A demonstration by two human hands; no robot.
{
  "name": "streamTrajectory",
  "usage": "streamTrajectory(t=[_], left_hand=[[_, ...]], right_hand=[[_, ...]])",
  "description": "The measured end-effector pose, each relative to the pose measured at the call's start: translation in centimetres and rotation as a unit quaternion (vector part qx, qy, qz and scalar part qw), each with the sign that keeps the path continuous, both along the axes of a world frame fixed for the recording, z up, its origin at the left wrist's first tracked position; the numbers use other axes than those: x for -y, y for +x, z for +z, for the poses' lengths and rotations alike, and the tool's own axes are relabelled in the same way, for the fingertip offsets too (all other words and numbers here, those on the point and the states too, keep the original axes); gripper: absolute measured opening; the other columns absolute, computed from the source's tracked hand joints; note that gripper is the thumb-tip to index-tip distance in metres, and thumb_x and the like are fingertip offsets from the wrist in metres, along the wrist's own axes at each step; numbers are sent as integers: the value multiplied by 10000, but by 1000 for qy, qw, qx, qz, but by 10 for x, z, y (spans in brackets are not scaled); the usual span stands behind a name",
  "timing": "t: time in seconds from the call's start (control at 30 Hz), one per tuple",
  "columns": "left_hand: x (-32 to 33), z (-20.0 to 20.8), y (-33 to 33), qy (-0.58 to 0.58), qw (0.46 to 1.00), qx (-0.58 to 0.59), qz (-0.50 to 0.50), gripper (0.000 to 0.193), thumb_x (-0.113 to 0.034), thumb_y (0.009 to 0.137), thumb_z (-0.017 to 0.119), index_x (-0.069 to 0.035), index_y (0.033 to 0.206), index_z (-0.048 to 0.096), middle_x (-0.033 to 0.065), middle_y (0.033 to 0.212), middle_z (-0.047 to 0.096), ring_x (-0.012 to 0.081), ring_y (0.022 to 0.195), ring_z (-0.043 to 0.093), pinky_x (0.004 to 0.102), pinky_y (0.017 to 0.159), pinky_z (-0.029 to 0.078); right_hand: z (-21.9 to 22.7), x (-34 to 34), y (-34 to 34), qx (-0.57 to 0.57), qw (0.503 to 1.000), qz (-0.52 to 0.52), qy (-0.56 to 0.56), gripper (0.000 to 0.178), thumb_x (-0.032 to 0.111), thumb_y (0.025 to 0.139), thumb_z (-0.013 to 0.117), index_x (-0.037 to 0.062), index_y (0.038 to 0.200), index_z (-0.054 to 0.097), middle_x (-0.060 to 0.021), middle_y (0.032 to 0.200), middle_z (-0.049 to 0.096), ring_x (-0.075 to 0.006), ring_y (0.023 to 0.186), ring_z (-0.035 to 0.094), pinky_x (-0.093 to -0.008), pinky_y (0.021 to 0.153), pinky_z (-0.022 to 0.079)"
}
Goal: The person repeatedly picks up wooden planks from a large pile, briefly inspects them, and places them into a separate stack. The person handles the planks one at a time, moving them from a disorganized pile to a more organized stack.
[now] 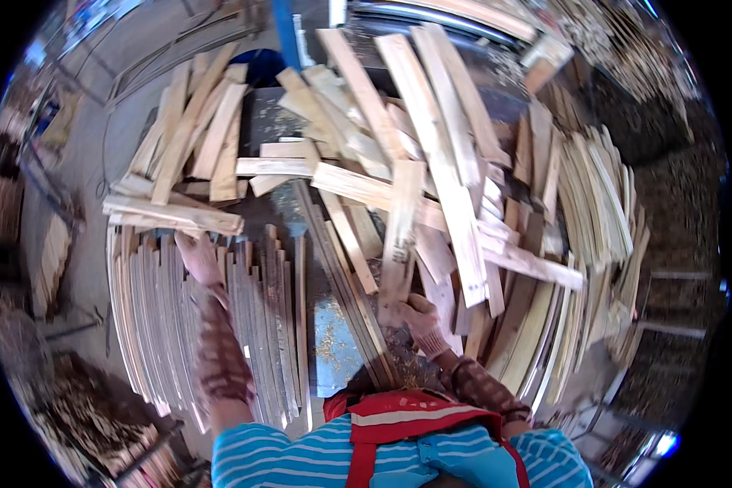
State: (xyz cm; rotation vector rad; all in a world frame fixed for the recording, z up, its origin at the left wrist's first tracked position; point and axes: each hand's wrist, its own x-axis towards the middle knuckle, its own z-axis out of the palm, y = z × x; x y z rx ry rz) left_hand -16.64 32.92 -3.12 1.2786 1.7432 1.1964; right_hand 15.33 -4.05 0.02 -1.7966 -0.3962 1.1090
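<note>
My left hand (198,257), in a pale glove, reaches over a row of narrow boards (150,301) on the left. Its fingertips meet the near edge of several light boards (175,215) lying crosswise at the row's far end; whether they grip is unclear. My right hand (428,326), gloved too, is closed on the near end of a short pale board (400,236) with dark marks. That board slants away from me over another light board (358,187) in a loose heap.
Long pale boards (439,154) overlap in the heap ahead. Stacked boards (598,195) stand at the right, and more lie jumbled (195,130) at the far left. Sawdust is scattered on the blue-grey table surface (329,342). A blue post (285,32) rises beyond.
</note>
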Motion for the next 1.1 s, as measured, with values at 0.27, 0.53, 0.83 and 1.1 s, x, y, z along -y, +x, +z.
streamTrajectory(t=[0.27,0.53,0.83,1.1], left_hand=[[239,35,142,-299,800,371,-365,482,-262,925,755,-29,1325,622,90,1158,695,180,1031,665,321,892,565],[239,69,156,-311,783,446,-301,402,-161,883,785,42,1202,648,117,1033,719,250,943,716,372,871,586],[230,88,181,-286,758,505,-297,520,-138,883,736,59,1323,544,185,1189,675,316,1070,694,467,953,587],[238,85,203,-265,759,514,-298,541,-149,899,722,-13,1380,513,126,1192,664,259,1009,703,411,855,621]], right_hand=[[20,-14,-36,19,985,167,31,278,253,935,712,44,1118,729,-88,966,734,-153,852,682,-329,764,551],[82,-94,75,393,905,146,72,317,356,946,646,91,1119,676,-146,996,657,-315,859,655,-458,722,542],[50,-217,116,594,787,160,51,549,316,888,623,51,1331,438,-225,1219,581,-379,1087,608,-506,961,485],[87,-50,49,306,910,278,-37,824,431,890,676,90,1540,302,-227,1362,526,-368,1041,655,-466,833,571]])
